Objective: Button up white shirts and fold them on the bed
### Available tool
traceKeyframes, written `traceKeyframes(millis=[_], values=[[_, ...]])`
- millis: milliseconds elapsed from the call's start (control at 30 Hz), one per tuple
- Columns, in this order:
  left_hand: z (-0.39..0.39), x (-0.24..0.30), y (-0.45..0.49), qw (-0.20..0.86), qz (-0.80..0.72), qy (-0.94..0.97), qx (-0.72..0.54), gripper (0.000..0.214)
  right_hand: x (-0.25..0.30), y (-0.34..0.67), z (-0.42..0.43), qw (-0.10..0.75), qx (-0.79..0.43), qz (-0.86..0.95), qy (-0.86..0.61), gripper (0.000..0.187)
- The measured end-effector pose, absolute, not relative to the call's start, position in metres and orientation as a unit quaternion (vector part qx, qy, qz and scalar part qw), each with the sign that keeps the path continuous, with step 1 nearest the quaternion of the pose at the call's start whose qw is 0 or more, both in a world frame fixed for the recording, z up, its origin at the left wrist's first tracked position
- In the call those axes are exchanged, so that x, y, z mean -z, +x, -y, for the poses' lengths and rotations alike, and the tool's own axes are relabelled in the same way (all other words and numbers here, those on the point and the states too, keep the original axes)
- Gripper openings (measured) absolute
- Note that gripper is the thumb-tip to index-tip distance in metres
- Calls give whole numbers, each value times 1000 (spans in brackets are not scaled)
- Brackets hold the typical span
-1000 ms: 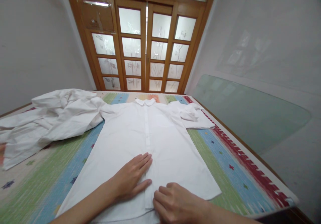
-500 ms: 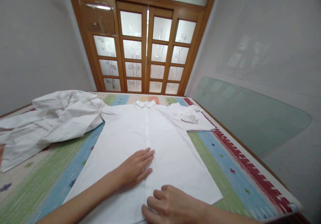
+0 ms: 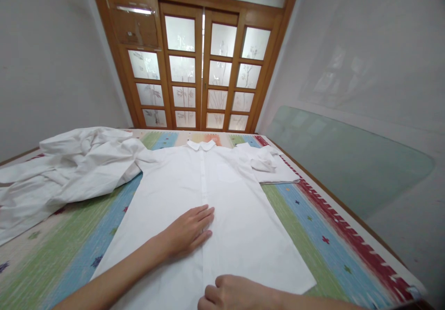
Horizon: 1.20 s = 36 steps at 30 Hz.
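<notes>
A white short-sleeved shirt lies spread front-up on a striped cloth, collar toward the door. My left hand rests flat on it beside the button placket, fingers stretched out and together. My right hand sits at the shirt's lower hem near the bottom edge of the view, fingers curled down onto the fabric; whether it pinches the hem is hidden. The shirt's right sleeve is crumpled and folded inward.
A heap of other white garments lies at the left on the striped cloth. The surface's red-bordered edge runs along the right. A wooden glass-paned door stands behind, and a glass sheet leans on the right wall.
My right hand has slid down toward me along the placket to the hem. My left hand has stayed flat in nearly the same spot. The view has shifted slightly.
</notes>
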<state>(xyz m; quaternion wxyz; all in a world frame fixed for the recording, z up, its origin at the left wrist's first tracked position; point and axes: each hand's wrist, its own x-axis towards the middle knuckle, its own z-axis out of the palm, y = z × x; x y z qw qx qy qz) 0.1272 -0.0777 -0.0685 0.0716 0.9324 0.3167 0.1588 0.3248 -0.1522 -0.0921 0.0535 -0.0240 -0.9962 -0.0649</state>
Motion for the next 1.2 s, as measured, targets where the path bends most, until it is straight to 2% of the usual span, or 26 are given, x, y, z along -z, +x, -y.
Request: traceKeyframes(millis=[167, 267, 367, 433, 533, 700, 933, 1200], values=[[79, 69, 123, 77, -328, 934, -122, 55, 105, 327, 147, 34, -15, 999, -20, 13], [78, 68, 122, 74, -328, 935, -110, 59, 85, 330, 139, 25, -75, 996, -33, 12], [69, 69, 121, 76, -321, 939, -101, 61, 52, 332, 121, 56, -67, 995, -39, 20], [56, 72, 121, 66, -324, 937, -109, 57, 34, 333, 100, 105, -78, 986, -105, 31], [29, 77, 120, 36, -346, 928, -133, 52, 23, 336, 55, 165, -95, 961, -201, 22], [-22, 78, 115, 21, -427, 894, -133, 56, 35, 343, -33, 194, -44, 909, -366, 28], [-81, 75, 113, 36, -518, 850, -92, 58, 54, 351, -125, 101, 16, 845, -524, 48], [-131, 82, 107, 35, -572, 816, -72, 58, 54, 346, -168, 53, 9, 805, -590, 50]])
